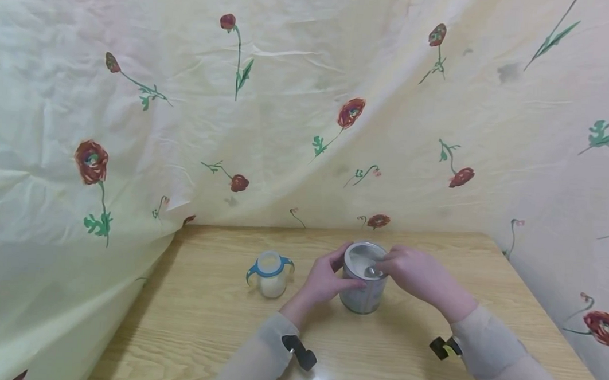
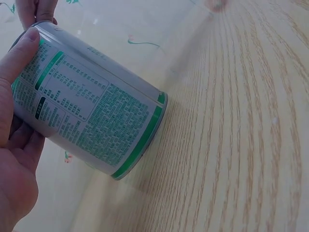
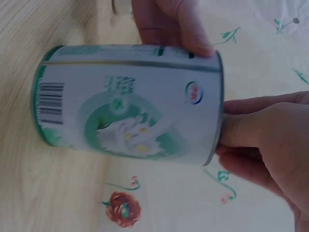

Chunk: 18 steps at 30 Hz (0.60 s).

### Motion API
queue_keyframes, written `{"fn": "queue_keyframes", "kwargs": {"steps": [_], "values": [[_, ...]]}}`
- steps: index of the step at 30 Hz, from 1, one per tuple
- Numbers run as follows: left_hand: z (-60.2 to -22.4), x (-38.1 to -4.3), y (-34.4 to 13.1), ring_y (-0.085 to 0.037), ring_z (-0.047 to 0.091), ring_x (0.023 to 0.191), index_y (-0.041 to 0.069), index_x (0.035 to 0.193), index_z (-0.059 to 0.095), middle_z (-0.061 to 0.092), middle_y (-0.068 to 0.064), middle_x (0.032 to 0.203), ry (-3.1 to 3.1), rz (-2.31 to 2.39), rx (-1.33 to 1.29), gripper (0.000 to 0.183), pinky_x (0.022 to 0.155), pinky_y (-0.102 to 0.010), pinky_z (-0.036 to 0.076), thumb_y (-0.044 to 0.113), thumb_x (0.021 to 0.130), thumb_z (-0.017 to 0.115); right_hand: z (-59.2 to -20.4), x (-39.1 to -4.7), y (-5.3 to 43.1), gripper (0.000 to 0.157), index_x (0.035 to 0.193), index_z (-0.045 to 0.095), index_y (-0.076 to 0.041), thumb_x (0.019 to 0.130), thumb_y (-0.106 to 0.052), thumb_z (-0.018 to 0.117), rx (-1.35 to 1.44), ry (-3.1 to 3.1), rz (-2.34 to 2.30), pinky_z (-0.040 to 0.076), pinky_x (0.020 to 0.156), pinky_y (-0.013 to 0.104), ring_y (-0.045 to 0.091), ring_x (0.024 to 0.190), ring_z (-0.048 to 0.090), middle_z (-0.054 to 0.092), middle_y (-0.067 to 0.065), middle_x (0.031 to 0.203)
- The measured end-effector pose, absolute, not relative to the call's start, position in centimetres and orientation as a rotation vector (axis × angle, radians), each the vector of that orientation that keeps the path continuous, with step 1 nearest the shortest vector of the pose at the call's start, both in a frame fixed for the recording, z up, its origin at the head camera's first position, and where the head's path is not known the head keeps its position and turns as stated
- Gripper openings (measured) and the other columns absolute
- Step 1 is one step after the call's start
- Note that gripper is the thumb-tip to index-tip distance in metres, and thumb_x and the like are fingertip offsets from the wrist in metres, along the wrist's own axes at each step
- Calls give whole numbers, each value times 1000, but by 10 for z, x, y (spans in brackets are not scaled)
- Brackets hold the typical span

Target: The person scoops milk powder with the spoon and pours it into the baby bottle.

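Observation:
A printed metal milk powder can [image 1: 363, 296] stands upright on the table, its silver rim facing up. My left hand [image 1: 327, 278] grips the can from the left, thumb across the front near the top and fingers round the far side. In the right wrist view, the left thumb presses the wall of the can [image 3: 140, 106] close to the rim. My right hand [image 1: 418, 275] is at the right of the rim, its fingertips pinching a small, shiny, rounded metal pull ring [image 1: 372, 271] at the top. Its fingertips are partly hidden behind the rim in the right wrist view.
Left of the can stands a small baby bottle [image 1: 271, 283] with a blue collar and two curved handles. The wooden table [image 1: 214, 334] ends at the back against a hanging cloth [image 1: 287, 126] printed with red flowers, which also drapes both sides.

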<state>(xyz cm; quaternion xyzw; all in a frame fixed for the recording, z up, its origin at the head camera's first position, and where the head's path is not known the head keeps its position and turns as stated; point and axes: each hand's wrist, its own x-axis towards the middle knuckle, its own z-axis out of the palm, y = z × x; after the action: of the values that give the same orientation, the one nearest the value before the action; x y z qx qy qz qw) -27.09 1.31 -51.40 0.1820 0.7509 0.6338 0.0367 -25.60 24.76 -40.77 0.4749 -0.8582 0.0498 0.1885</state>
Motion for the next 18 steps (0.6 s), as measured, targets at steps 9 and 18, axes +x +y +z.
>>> {"fn": "queue_keyframes", "kwargs": {"steps": [9, 18], "values": [[-517, -272, 13, -10, 44, 150, 34, 163, 47, 48, 21, 160, 2322, 1944, 579, 92, 123, -34, 39, 30, 84, 95, -398, -260, 234, 26, 79, 79, -19, 83, 7, 83, 1283, -2695, 263, 50, 54, 22, 1, 60, 49, 62, -12, 69], [-518, -274, 13, -8, 46, 148, 43, 159, 48, 51, 24, 156, 2336, 1930, 637, 87, 123, -39, 39, 35, 85, 94, -405, -266, 239, 11, 103, 86, -7, 97, -4, 77, 1083, -2844, 774, 62, 71, 31, 5, 78, 68, 79, -4, 95]]}}
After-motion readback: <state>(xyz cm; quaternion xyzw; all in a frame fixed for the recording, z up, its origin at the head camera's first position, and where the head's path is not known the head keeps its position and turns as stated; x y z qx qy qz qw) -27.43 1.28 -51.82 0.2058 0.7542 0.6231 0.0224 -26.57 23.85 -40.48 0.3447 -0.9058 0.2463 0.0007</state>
